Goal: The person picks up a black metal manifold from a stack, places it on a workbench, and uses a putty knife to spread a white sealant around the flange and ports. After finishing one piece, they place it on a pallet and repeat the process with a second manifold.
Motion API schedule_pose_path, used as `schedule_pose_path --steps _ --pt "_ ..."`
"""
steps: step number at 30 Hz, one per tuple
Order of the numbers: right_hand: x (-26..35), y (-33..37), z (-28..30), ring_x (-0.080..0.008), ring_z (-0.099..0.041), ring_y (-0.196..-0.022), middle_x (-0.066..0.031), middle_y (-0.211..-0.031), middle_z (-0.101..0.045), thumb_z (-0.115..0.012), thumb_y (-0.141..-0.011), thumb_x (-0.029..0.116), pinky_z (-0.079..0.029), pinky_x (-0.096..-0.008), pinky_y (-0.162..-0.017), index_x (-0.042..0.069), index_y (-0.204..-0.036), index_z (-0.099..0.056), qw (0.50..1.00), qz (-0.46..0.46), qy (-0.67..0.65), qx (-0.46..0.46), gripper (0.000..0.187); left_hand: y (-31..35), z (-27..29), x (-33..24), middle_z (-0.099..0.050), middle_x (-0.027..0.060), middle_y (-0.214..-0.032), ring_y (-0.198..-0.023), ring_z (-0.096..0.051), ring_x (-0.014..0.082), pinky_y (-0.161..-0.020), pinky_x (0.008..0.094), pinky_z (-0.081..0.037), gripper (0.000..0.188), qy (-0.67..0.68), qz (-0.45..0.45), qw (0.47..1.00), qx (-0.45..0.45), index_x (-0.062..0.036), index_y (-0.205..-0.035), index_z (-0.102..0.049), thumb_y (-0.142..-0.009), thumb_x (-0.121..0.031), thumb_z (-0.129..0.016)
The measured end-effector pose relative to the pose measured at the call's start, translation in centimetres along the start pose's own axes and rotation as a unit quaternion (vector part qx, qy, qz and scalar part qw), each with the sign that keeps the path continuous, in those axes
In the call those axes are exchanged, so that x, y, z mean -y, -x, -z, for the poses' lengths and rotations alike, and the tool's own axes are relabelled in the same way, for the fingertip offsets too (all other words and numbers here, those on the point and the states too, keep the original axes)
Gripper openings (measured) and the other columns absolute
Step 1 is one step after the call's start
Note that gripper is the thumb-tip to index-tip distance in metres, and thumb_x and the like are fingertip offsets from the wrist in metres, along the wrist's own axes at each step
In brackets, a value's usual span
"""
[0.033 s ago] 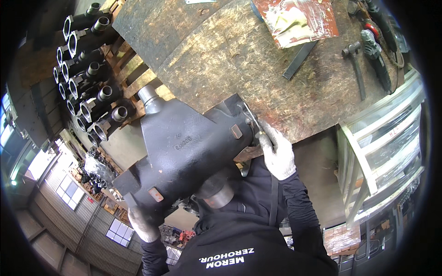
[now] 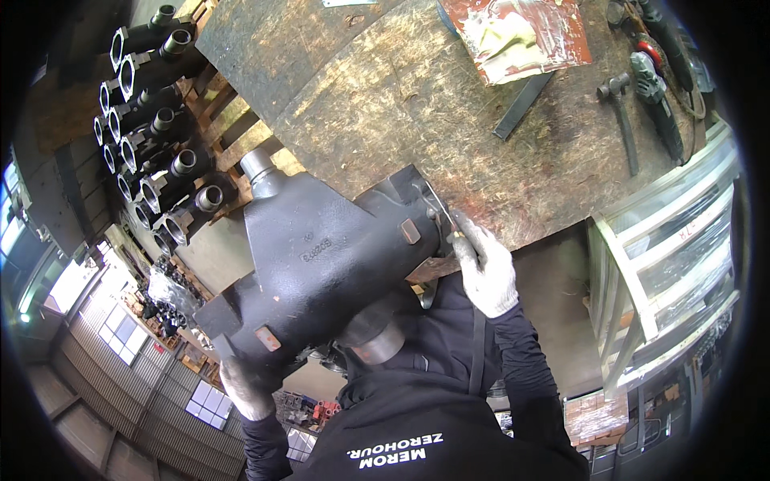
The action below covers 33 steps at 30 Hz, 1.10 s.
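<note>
A large black cast-metal housing (image 2: 321, 248) lies slantwise across the near corner of the workbench and in front of my body. It has a triangular web, a bare-metal round stub (image 2: 257, 165) at the top and another stub (image 2: 380, 345) toward me. My left hand (image 2: 243, 391), in a white glove, grips its lower left end; the fingertips are partly hidden. At the right end, my right hand (image 2: 488, 268), also in a soiled white glove, has thumb and fingers closed on a slim tool with a thin pale blade (image 2: 441, 202) against the housing's open end.
On the workbench (image 2: 385, 96) lie a red-brown sheet (image 2: 565, 36) smeared with white, a dark flat bar (image 2: 521, 106), a hammer (image 2: 622, 120) and an angle grinder (image 2: 658, 100). Similar black castings (image 2: 172, 176) stand at left. A white frame rack (image 2: 634, 280) stands at right.
The housing has shifted very slightly to the left, my left hand with it. My right hand has turned a little at the housing's end.
</note>
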State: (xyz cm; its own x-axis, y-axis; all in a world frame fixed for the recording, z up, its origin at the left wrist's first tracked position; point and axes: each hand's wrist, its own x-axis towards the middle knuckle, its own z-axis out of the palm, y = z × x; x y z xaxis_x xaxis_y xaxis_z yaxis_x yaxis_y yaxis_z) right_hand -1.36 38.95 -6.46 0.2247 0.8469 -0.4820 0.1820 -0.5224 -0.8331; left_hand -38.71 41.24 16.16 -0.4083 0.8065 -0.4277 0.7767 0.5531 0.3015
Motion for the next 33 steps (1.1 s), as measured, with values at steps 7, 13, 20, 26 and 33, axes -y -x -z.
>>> schedule_pose_path --steps 7,13,20,26,33 --pt "2.1 -3.5 5.6 -0.0259 -0.07 -0.089 -0.0153 -0.108 -0.07 -0.073 -0.093 0.004 -0.056 -0.0341 -0.077 0.008 -0.13 -0.072 0.977 0.086 0.116 -0.154 0.038 -5.4 0.5 -0.4 -0.062 0.0068 -0.082 -0.07 -0.059 0.0194 -0.064 0.034 -0.047 0.025 0.186 0.082 0.977 -0.059 -0.0034 -0.087 -0.056 -0.099 -0.026 -0.058" --pt "2.5 -6.9 9.6 -0.0225 -0.07 -0.097 -0.0121 -0.11 -0.07 -0.075 -0.093 0.003 -0.056 -0.0311 -0.085 0.007 -0.126 -0.074 0.944 0.125 0.171 -0.252 0.033 -9.3 0.3 0.6 -0.064 -0.0025 -0.084 -0.064 -0.056 0.0119 -0.059 0.0276 -0.046 0.041 0.254 0.131 0.956 -0.061 -0.0091 -0.096 -0.062 -0.109 -0.046 -0.05" --pt "2.2 -6.8 9.6 -0.0235 -0.069 -0.102 -0.0123 -0.113 -0.068 -0.073 -0.094 0.002 -0.053 -0.0327 -0.091 0.007 -0.128 -0.073 0.951 0.1 0.185 -0.226 0.035 -14.5 1.2 6.1 -0.051 -0.0079 -0.071 -0.062 -0.045 0.0068 -0.056 0.0272 -0.037 0.042 0.062 0.027 0.997 -0.043 -0.01 -0.088 -0.065 -0.11 -0.044 -0.051" --pt "2.4 -6.8 9.6 -0.0229 -0.069 -0.102 -0.0122 -0.114 -0.068 -0.072 -0.094 0.001 -0.053 -0.0323 -0.09 0.006 -0.13 -0.072 0.956 0.108 0.164 -0.22 0.036 -17.6 0.9 9.0 -0.052 -0.0093 -0.079 -0.068 -0.048 0.0062 -0.064 0.0239 -0.039 0.034 0.248 0.102 0.962 -0.055 -0.0122 -0.091 -0.069 -0.107 -0.041 -0.059" --pt "4.2 -8.0 10.4 -0.0324 -0.071 -0.094 -0.0163 -0.108 -0.07 -0.073 -0.095 0.01 -0.056 -0.0368 -0.083 0.008 -0.124 -0.074 0.922 0.12 0.277 -0.243 0.029 -20.4 1.0 11.7 -0.067 0.0004 -0.1 -0.09 -0.061 0.0126 -0.087 0.0294 -0.049 0.046 0.254 0.109 0.961 0.002 -0.0023 -0.111 -0.073 -0.105 -0.046 -0.06"
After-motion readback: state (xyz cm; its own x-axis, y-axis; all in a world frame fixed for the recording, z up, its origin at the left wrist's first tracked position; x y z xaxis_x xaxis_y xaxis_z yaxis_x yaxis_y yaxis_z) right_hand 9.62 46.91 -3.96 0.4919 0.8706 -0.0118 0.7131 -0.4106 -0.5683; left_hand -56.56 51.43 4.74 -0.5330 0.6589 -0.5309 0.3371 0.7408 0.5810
